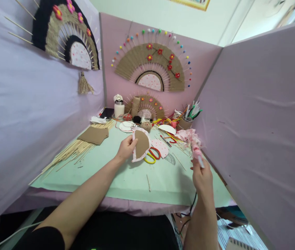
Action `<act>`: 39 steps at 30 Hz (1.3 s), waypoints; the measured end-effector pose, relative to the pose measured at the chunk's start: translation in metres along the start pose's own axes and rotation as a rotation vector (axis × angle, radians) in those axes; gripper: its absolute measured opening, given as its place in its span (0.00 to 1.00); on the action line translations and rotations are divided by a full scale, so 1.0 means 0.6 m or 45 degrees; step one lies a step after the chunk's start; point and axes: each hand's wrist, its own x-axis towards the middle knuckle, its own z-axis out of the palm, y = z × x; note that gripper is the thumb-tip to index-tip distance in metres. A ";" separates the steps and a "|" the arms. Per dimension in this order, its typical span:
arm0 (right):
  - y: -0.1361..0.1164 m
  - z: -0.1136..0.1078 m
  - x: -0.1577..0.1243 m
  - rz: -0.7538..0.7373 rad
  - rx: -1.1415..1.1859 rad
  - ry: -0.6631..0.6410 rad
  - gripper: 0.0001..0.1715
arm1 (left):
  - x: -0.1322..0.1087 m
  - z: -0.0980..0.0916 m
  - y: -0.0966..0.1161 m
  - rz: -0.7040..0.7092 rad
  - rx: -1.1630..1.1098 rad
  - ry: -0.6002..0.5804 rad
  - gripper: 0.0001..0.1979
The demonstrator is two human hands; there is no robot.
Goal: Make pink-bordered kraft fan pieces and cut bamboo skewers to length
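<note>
Pinching a half-round card [141,144], the left hand [126,148] tilts it; the right hand [202,177] grips a pink tool [196,152]. Steady wrists over the table [137,177] would help.

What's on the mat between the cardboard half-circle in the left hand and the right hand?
In the head view: scissors with yellow and red handles, a dotted pink fabric piece and a clear protractor, on the green mat.

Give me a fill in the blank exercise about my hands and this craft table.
The left hand holds a half-round piece of brown ____.
The right hand grips a ____ tool.
The scissors lie on the ____ mat.
The wooden sticks lie ____ of the left hand.
Missing words: cardboard; pink; green; left.
</note>
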 end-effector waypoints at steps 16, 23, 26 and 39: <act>-0.151 0.117 -0.114 0.009 0.737 -0.479 0.29 | -0.026 0.005 0.012 0.288 0.376 -0.150 0.12; -0.143 0.127 -0.117 -0.040 0.650 -0.441 0.28 | -0.028 0.006 0.012 0.292 0.418 -0.169 0.13; -0.138 0.133 -0.116 -0.053 0.655 -0.437 0.27 | -0.028 0.007 0.011 0.304 0.420 -0.171 0.13; -0.130 0.140 -0.117 -0.025 0.643 -0.432 0.27 | -0.028 0.007 0.010 0.305 0.400 -0.182 0.13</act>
